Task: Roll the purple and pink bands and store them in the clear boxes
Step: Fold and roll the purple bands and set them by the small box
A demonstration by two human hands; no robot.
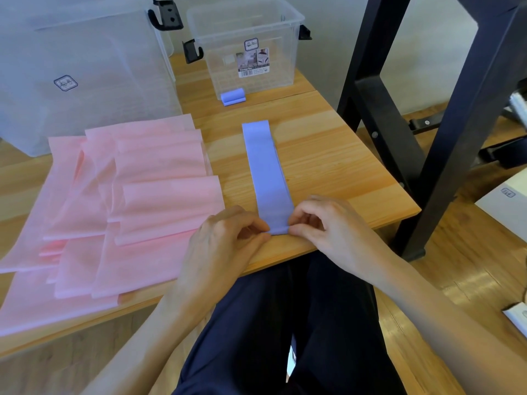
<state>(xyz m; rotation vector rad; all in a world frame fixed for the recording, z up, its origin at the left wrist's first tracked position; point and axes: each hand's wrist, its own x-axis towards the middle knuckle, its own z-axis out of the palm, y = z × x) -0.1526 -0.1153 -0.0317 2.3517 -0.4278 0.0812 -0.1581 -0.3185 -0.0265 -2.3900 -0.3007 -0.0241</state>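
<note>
A purple band (266, 169) lies flat on the wooden table (328, 161), stretched from the middle toward the near edge. Its near end is curled into a small roll. My left hand (225, 238) pinches the left side of that roll, and my right hand (328, 223) pinches the right side. A rolled purple band (233, 96) sits in front of the small clear box (248, 44). Several pink bands (122, 203) are spread in a loose pile on the left half of the table. A large clear box (82, 72) stands at the back left.
A black metal frame (445, 118) stands just right of the table. A white box (504, 203) rests on the wooden floor at the far right. My legs in dark trousers are under the table's near edge.
</note>
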